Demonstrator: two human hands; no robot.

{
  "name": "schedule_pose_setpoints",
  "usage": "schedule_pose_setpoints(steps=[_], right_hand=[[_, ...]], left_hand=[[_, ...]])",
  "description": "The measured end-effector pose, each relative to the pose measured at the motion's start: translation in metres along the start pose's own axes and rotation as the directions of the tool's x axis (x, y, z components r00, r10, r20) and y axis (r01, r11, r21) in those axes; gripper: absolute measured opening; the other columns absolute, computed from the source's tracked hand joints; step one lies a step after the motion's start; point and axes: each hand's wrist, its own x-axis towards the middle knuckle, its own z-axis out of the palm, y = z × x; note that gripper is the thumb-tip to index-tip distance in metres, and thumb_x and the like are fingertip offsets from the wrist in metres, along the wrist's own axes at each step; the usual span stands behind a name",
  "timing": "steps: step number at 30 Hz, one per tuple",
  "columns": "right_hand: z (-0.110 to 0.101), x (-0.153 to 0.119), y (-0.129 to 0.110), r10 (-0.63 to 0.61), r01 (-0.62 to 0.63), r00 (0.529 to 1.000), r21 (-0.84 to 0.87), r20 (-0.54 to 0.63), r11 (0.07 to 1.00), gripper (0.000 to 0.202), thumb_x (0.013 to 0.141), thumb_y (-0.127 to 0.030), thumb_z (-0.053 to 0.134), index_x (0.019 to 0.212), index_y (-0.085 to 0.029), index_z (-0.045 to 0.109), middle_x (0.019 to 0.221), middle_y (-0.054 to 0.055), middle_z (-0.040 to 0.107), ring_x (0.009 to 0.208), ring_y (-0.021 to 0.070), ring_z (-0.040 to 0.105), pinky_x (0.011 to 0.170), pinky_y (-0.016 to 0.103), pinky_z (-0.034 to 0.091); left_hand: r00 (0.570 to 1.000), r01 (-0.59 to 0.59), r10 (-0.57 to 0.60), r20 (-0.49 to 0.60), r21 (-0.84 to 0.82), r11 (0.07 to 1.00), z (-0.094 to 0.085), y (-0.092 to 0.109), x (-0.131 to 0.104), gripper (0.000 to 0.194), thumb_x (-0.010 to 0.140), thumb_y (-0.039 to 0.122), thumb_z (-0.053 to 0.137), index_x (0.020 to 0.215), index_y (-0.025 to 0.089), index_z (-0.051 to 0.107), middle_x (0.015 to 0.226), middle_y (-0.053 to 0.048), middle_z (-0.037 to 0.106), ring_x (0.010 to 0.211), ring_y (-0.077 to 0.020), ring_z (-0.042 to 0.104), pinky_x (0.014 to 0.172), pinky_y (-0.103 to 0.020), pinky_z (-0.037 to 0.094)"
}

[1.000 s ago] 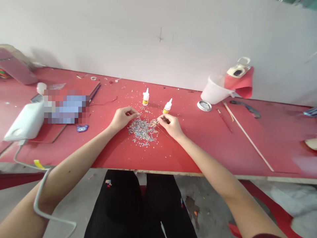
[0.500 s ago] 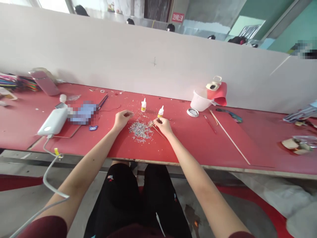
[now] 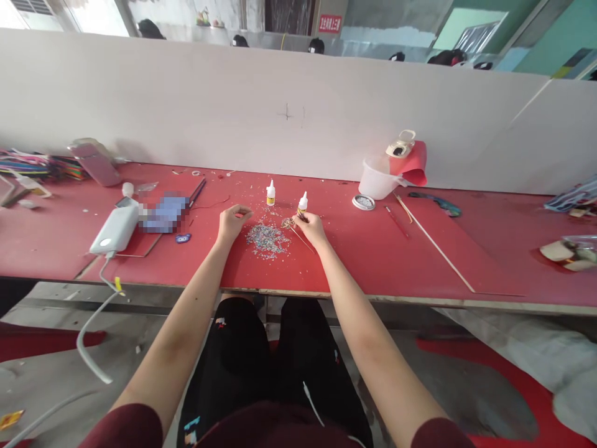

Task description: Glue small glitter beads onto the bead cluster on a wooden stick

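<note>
My right hand (image 3: 311, 228) is closed on a thin stick with a small curled openwork ornament (image 3: 287, 223) at its far end. The stick's shaft slants down and right below the fingers. A dark bit shows at my fingertips, too small to name. My left hand (image 3: 233, 222) hovers at the left of a pile of small silvery beads or sequins (image 3: 267, 241), thumb and fingers curled into a pinch. What it holds, if anything, I cannot make out. One small white glue bottle (image 3: 270, 194) stands behind the pile. Another glue bottle (image 3: 303, 204) stands just beyond my right hand.
On the red table (image 3: 364, 267) at right are a white bucket (image 3: 373, 182), a round dish of beads (image 3: 364, 202) and a red pen (image 3: 396, 222). At left lie a power bank (image 3: 114, 229) with a cable and a pink bottle (image 3: 96, 163). A white partition (image 3: 209, 106) rises behind.
The view has shifted slightly, so the table sits a little differently in frame. My hands keep nearly the same places beside the pile, the stick still in my right hand.
</note>
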Motion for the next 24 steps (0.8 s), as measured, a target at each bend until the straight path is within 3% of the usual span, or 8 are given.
schedule_pose_setpoints(steps=[9, 17, 24], right_hand=[[0.0005, -0.001, -0.0006, -0.016, 0.016, 1.0, 0.003, 0.006, 1.0, 0.032, 0.077, -0.048, 0.059, 0.066, -0.018, 0.058, 0.064, 0.001, 0.061, 0.064, 0.0162, 0.054, 0.064, 0.028, 0.039], [0.0019, -0.0016, 0.0013, -0.021, 0.021, 1.0, 0.01, -0.006, 1.0, 0.031, 0.078, -0.047, 0.059, 0.067, -0.018, 0.059, 0.066, 0.002, 0.063, 0.065, 0.0159, 0.055, 0.065, 0.028, 0.039], [0.0011, -0.0002, 0.0047, -0.026, 0.025, 1.0, 0.004, 0.008, 1.0, 0.034, 0.08, -0.048, 0.057, 0.067, -0.017, 0.061, 0.065, 0.001, 0.063, 0.062, 0.015, 0.054, 0.063, 0.026, 0.038]], left_hand=[[1.0, -0.01, 0.01, 0.021, -0.005, 1.0, -0.0048, 0.0021, -0.0018, 0.024, 0.077, 0.04, 0.065, 0.067, 0.018, 0.065, 0.068, -0.002, 0.07, 0.063, -0.0158, 0.06, 0.065, -0.027, 0.045], [0.994, -0.06, 0.066, 0.09, -0.075, 0.995, -0.0044, 0.0001, -0.0056, 0.018, 0.075, 0.034, 0.065, 0.081, 0.018, 0.067, 0.081, -0.004, 0.072, 0.077, -0.0173, 0.065, 0.072, -0.027, 0.048], [0.993, -0.074, 0.084, 0.082, -0.126, 0.989, -0.0057, 0.0028, -0.0041, 0.02, 0.076, 0.034, 0.062, 0.084, 0.017, 0.068, 0.087, -0.008, 0.072, 0.078, -0.0178, 0.064, 0.069, -0.028, 0.05]])
